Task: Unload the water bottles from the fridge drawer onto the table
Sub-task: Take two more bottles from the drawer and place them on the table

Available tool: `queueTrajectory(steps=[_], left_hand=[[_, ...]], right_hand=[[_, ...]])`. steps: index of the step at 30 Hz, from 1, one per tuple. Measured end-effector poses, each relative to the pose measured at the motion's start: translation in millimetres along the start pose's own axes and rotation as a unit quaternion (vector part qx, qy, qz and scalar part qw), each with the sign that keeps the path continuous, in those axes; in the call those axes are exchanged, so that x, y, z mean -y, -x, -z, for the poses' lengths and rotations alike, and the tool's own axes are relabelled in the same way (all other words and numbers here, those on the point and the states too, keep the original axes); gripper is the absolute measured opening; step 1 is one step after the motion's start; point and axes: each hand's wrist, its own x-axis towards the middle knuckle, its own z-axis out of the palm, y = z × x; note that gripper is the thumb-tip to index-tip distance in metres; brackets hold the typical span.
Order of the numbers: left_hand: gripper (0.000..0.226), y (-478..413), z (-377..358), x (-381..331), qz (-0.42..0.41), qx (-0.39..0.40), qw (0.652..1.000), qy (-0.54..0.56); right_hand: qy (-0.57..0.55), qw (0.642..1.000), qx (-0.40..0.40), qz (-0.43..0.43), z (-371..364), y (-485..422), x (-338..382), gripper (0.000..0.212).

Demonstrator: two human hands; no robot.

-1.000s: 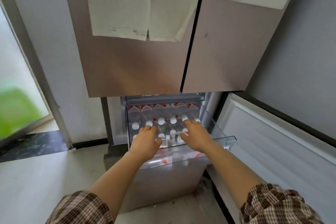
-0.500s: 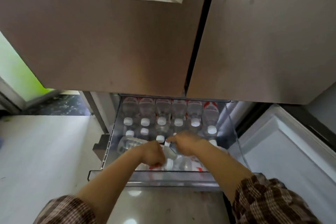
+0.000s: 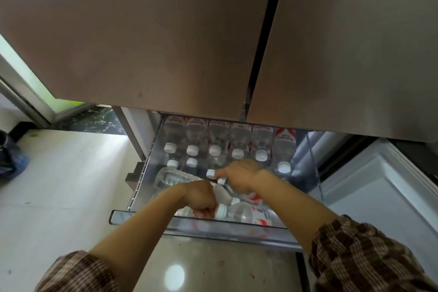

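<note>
- Since a second before, my hands had dropped from the upright caps to the bottles lying loose at the front of the drawer, and my head had come in closer over it.
- My right hand (image 3: 239,174), just right of centre frame, was curled round the neck of a tilted bottle (image 3: 224,191), its white cap poking out past my fingertips.
- My left hand (image 3: 201,199), just below and to the left, was balled into a fist low against the drawer's front wall. Its knuckles touched the cap of a lying bottle (image 3: 239,214); I cannot tell whether the fingers had hold of anything.
- The fridge drawer (image 3: 213,226), clear plastic, stood pulled out in the lower middle of the frame.
- The water bottles (image 3: 239,140) stood upright in a row of six along the drawer's back, red labels and white caps showing, with a few more caps just in front of them.
- One more clear bottle (image 3: 170,176) lay on its side at the drawer's left.
- The brown fridge doors (image 3: 142,42) filled the upper frame, a pale floor (image 3: 59,185) the left, and checked sleeves (image 3: 355,256) the bottom corners.
</note>
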Motion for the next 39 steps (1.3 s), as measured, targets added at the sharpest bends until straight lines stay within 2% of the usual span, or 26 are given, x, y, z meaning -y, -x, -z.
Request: queueTrajectory(steps=[5, 8, 10, 13, 15, 17, 20, 23, 25, 29, 32, 36, 39], left_hand=[[0.01, 13, -1, -1, -0.018, 0.002, 0.995, 0.101], [0.014, 25, -2, -6, -0.032, 0.005, 0.975, 0.221], [0.011, 31, -5, -12, -0.057, -0.006, 0.966, 0.252], [0.022, 30, -15, -21, -0.074, -0.082, 0.968, 0.226], [0.027, 28, -22, -26, -0.074, -0.14, 0.971, 0.178], [0.028, 29, -28, -32, -0.082, -0.164, 0.969, 0.162], [0.03, 33, -34, -36, -0.106, -0.182, 0.967, 0.143], [0.035, 38, -35, -39, -0.143, -0.224, 0.959, 0.096], [0.042, 41, -35, -42, -0.165, -0.254, 0.948, 0.094], [0.039, 59, -33, -56, -0.216, -0.301, 0.927, 0.054], [0.033, 88, -20, -60, -0.244, -0.338, 0.909, 0.002], [0.023, 142, 4, -48, -0.257, -0.417, 0.872, 0.002], [0.024, 190, 17, -35, -0.283, -0.472, 0.835, -0.004]], right_hand=[[-0.034, 0.997, -0.07, 0.021, 6, 22, -4, 0.033], [-0.052, 0.995, -0.078, 0.016, 12, 31, -3, 0.031], [-0.069, 0.993, -0.095, 0.003, 15, 36, 0, 0.027], [-0.131, 0.983, -0.125, -0.022, 18, 46, 0, 0.028], [-0.158, 0.977, -0.135, -0.045, 21, 55, -1, 0.037], [-0.119, 0.982, -0.131, -0.059, 23, 61, 0, 0.044], [-0.008, 0.989, -0.128, -0.07, 29, 70, 5, 0.04], [0.009, 0.987, -0.131, -0.093, 39, 86, 2, 0.037], [-0.013, 0.986, -0.12, -0.111, 47, 102, -5, 0.031], [-0.064, 0.976, -0.13, -0.163, 56, 139, -15, 0.024], [-0.07, 0.967, -0.177, -0.172, 66, 155, -5, 0.028], [-0.069, 0.951, -0.261, -0.149, 95, 162, 25, 0.027], [-0.083, 0.934, -0.322, -0.134, 121, 168, 54, 0.029]])
